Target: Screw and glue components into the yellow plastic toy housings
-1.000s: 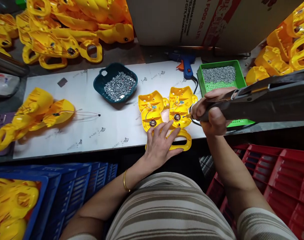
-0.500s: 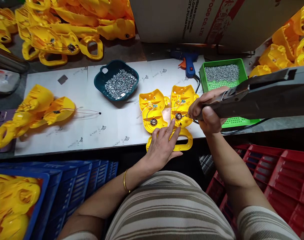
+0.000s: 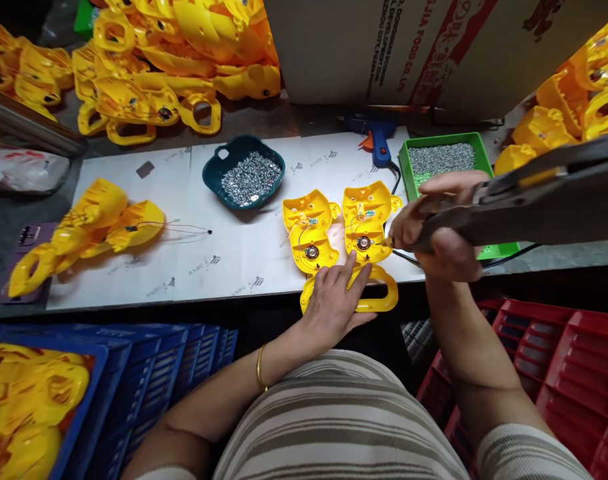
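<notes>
Two yellow plastic shells, a left one (image 3: 304,208) and a right one (image 3: 360,199), lie open side by side with wires and a round speaker in each. My left hand (image 3: 334,297) rests on their lower ends by the yellow handle (image 3: 385,301), fingers spread, one fingertip near the right speaker. Wrapped round a dark power screwdriver (image 3: 524,210), my right hand (image 3: 437,230) holds it nearly level. The tool's tip meets the right shell beside its speaker. Whether a screw sits under the tip cannot be made out.
A teal bowl (image 3: 244,198) and a green basket (image 3: 407,157) hold small screws. Behind are a blue glue gun (image 3: 381,147), a large carton (image 3: 344,60) and piled yellow shells (image 3: 184,57). Another shell pair (image 3: 101,207) lies left. Blue (image 3: 149,380) and red crates (image 3: 564,360) stand below.
The view has shifted, so the table items appear slightly lower and further right. My right hand and the screwdriver have moved a little back from the speaker; my left hand stays on the shells.
</notes>
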Demonstrator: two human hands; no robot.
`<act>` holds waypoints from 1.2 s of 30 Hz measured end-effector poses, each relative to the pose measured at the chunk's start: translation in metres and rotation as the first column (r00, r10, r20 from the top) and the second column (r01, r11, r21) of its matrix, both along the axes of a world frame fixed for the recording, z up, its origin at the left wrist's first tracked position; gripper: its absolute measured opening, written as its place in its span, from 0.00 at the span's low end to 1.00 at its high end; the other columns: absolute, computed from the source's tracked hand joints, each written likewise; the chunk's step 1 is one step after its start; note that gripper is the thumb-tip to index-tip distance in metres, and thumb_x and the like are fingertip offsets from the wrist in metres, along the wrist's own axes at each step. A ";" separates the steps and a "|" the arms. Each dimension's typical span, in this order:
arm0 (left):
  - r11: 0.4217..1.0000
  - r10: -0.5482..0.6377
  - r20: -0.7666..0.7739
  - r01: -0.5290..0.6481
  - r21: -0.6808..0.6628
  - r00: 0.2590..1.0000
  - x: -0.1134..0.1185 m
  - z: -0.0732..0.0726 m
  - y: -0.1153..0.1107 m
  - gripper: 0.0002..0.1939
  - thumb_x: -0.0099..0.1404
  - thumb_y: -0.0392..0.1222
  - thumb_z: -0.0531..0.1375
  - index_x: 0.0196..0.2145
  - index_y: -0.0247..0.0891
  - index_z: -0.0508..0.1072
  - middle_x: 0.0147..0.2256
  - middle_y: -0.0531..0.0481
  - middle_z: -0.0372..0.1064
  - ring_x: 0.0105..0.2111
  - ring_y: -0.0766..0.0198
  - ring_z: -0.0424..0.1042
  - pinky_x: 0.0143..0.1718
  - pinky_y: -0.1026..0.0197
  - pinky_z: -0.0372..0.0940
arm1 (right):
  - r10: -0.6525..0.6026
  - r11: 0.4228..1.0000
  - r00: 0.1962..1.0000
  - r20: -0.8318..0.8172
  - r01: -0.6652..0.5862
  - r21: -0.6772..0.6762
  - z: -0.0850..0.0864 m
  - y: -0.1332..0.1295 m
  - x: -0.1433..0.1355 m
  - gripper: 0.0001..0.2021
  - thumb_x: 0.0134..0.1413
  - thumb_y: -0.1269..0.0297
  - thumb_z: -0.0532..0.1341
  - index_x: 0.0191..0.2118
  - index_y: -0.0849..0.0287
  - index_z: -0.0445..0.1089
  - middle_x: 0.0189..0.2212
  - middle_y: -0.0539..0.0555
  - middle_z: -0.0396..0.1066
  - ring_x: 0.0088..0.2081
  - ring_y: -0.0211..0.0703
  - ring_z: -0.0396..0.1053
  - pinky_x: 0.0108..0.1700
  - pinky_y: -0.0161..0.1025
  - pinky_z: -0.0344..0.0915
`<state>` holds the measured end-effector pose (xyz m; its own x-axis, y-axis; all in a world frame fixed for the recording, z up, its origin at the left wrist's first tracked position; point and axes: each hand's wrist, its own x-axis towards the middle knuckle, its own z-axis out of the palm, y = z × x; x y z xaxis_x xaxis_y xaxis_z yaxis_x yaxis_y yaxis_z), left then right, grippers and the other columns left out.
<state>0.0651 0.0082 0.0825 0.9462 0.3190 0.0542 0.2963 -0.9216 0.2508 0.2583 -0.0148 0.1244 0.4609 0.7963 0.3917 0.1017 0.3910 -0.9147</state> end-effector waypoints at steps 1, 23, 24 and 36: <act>1.000 0.003 0.027 -0.003 0.002 1.000 -0.001 0.003 0.002 0.42 0.57 0.62 0.63 0.62 0.36 0.60 0.62 0.32 0.57 0.50 0.46 0.64 0.48 0.48 0.57 | -0.003 0.995 1.000 -0.020 0.005 0.095 0.007 -0.004 -0.001 0.16 0.46 0.49 0.63 0.42 0.43 0.68 0.18 0.42 0.60 0.17 0.34 0.61 0.20 0.35 0.63; 0.838 0.530 -0.191 -0.545 -0.030 0.826 -0.003 0.026 0.242 0.16 0.59 0.46 0.61 0.42 0.37 0.80 0.37 0.46 0.78 0.33 0.64 0.68 0.38 0.61 0.59 | -0.168 0.955 0.986 -0.015 0.167 0.247 0.006 -0.036 0.001 0.13 0.46 0.58 0.65 0.40 0.52 0.73 0.15 0.44 0.59 0.14 0.36 0.59 0.14 0.37 0.59; 0.841 0.527 -0.178 -0.539 -0.030 0.831 -0.004 0.024 0.243 0.16 0.60 0.47 0.61 0.42 0.37 0.80 0.37 0.47 0.78 0.32 0.64 0.68 0.38 0.61 0.59 | -0.177 0.957 0.984 -0.022 0.177 0.231 0.006 -0.036 0.001 0.12 0.46 0.58 0.65 0.39 0.51 0.73 0.15 0.44 0.59 0.14 0.37 0.59 0.14 0.37 0.59; 0.867 0.488 0.148 -0.458 -0.198 0.860 -0.012 -0.012 0.283 0.09 0.51 0.46 0.70 0.30 0.40 0.80 0.21 0.60 0.75 0.22 0.72 0.60 0.29 0.64 0.58 | -0.179 0.957 0.983 -0.045 0.185 0.222 0.003 -0.037 -0.005 0.12 0.46 0.57 0.66 0.38 0.53 0.72 0.15 0.45 0.59 0.14 0.37 0.59 0.14 0.37 0.57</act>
<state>0.0536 0.2912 0.0708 0.6556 0.7438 0.1300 0.6203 -0.6287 0.4691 0.2528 -0.0519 0.1275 0.6013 0.5913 0.5374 0.1691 0.5632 -0.8089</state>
